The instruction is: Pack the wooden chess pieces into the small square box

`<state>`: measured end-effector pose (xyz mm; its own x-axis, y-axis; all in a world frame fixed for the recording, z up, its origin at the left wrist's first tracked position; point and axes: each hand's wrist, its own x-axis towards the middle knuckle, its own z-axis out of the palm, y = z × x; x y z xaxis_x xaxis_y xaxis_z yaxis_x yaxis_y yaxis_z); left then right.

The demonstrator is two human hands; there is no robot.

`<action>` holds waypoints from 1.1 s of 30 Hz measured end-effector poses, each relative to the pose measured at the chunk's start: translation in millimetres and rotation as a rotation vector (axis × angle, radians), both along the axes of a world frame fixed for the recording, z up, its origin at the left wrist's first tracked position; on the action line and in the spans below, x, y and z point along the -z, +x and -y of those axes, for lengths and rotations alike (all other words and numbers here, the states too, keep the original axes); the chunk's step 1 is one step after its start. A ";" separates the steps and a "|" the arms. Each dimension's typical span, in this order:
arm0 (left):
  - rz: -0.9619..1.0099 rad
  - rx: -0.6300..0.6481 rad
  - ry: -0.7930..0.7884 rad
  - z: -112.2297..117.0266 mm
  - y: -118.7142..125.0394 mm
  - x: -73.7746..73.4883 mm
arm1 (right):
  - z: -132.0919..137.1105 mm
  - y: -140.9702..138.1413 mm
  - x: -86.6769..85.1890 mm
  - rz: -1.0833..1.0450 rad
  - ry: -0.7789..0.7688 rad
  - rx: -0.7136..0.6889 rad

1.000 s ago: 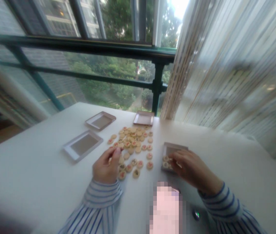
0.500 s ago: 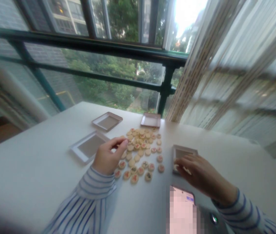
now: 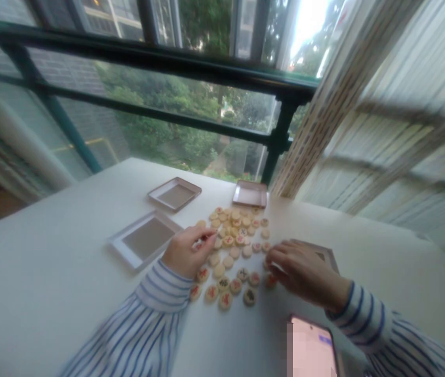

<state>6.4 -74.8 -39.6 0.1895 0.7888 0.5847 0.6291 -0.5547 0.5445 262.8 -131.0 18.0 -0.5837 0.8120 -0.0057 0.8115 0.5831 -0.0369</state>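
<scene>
Many round wooden Chinese chess pieces (image 3: 228, 241) lie in a loose heap on the white table, several showing red or black characters. At the heap's left side my left hand (image 3: 188, 251) pinches thumb and forefinger together; a pale edge of a Chinese chess piece (image 3: 219, 230) shows at the fingertips. My right hand (image 3: 304, 272) reaches in from the right with bent fingers, thumb a little apart, over pieces at the heap's right edge. Its fingertips are beside one piece and partly cover it. Behind this hand is a shallow tray (image 3: 326, 256), largely hidden.
Another shallow tray (image 3: 143, 238) lies left of the heap, with a second tray (image 3: 175, 193) behind it and a third tray (image 3: 250, 193) at the far edge. A phone (image 3: 314, 345) lies near my right sleeve. Beyond the table stand a green railing (image 3: 167, 110) and a curtain (image 3: 304, 136).
My right hand has moved left from the right-hand tray to the pieces at the heap's edge. My left hand stays pinched by the heap. The whole view has shifted slightly.
</scene>
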 end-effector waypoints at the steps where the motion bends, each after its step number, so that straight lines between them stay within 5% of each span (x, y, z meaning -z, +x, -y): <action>1: -0.021 0.009 0.018 -0.9 0.6 2.5 | -4.8 -4.1 2.1 0.008 -0.009 -0.005; 11: -0.055 0.044 0.097 0.0 10.6 3.5 | -37.5 -29.7 21.1 0.055 -0.009 -0.031; 33: -0.016 -0.042 0.088 1.3 10.5 5.3 | -39.9 -34.3 28.7 0.088 0.027 -0.025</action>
<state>16.9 -76.2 -44.9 0.1670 0.7421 0.6492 0.6611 -0.5728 0.4847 228.5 -91.1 -10.7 -0.6020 0.7976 -0.0364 0.7961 0.6031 0.0499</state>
